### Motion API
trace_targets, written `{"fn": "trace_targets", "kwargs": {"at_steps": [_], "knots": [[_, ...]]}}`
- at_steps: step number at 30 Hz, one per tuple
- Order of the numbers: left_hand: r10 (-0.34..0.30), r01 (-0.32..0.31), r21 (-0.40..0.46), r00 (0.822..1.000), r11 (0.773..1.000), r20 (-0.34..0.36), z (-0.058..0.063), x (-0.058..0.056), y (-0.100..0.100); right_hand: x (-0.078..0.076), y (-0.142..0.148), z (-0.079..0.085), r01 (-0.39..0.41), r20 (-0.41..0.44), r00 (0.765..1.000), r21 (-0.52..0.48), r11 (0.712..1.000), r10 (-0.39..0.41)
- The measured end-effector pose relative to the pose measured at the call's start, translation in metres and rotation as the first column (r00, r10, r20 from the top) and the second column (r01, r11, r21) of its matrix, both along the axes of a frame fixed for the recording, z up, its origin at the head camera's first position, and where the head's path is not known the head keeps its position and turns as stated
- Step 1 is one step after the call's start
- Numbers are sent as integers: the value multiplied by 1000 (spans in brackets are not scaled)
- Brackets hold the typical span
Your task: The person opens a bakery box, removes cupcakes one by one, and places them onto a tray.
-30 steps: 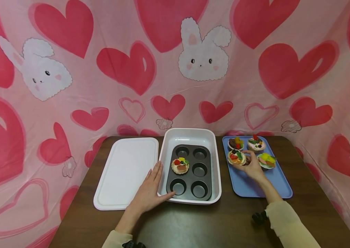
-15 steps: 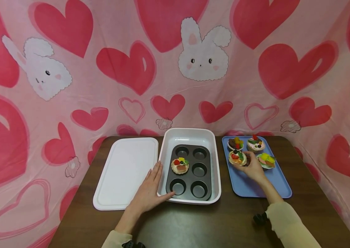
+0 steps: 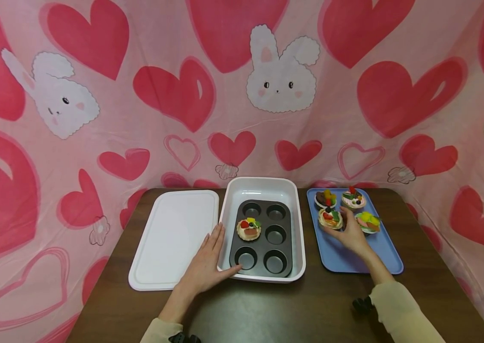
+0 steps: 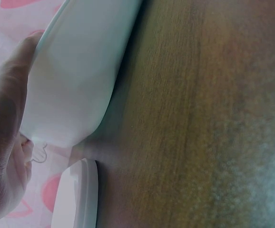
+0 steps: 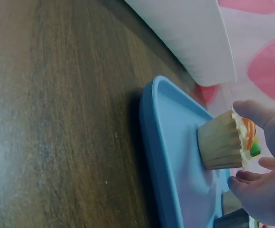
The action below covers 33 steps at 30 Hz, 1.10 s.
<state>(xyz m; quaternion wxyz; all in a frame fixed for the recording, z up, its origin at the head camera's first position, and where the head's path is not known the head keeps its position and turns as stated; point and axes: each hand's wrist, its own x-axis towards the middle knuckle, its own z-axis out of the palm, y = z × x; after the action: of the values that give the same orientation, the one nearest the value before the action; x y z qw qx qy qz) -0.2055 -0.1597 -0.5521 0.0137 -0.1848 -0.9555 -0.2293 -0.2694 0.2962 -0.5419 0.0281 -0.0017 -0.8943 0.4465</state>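
My left hand (image 3: pixel 203 267) lies with straight fingers along the left side of a white rectangular tub (image 3: pixel 263 191), its thumb over the front rim. In the tub sits a dark muffin tin (image 3: pixel 262 238) with a fruit-topped cupcake (image 3: pixel 249 230) in its middle left cup. My right hand (image 3: pixel 350 237) holds another fruit-topped cupcake (image 3: pixel 330 218) near its rim, over a blue tray (image 3: pixel 340 259). In the right wrist view, this cupcake (image 5: pixel 220 141) has a pale fluted cup, with thumb and fingers on opposite sides and its base at the tray's surface.
More cupcakes stand on the blue tray: a chocolate one (image 3: pixel 325 198), a pink-topped one (image 3: pixel 354 198) and a yellow-topped one (image 3: pixel 368 222). A flat white lid (image 3: pixel 175 238) lies left of the tub. A pink heart-patterned cloth (image 3: pixel 242 95) hangs behind the wooden table (image 3: pixel 276 314).
The cupcake at my right hand has shifted slightly right on the blue tray, closer to the palm. My left hand and the tub stay put.
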Motion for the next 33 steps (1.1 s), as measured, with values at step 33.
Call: {"fn": "trace_targets", "kwargs": {"at_steps": [33], "knots": [[-3,3,1,1000,1000,-3,0,0,0,27,-93,35,-235,-257,904,368,900,341]]}}
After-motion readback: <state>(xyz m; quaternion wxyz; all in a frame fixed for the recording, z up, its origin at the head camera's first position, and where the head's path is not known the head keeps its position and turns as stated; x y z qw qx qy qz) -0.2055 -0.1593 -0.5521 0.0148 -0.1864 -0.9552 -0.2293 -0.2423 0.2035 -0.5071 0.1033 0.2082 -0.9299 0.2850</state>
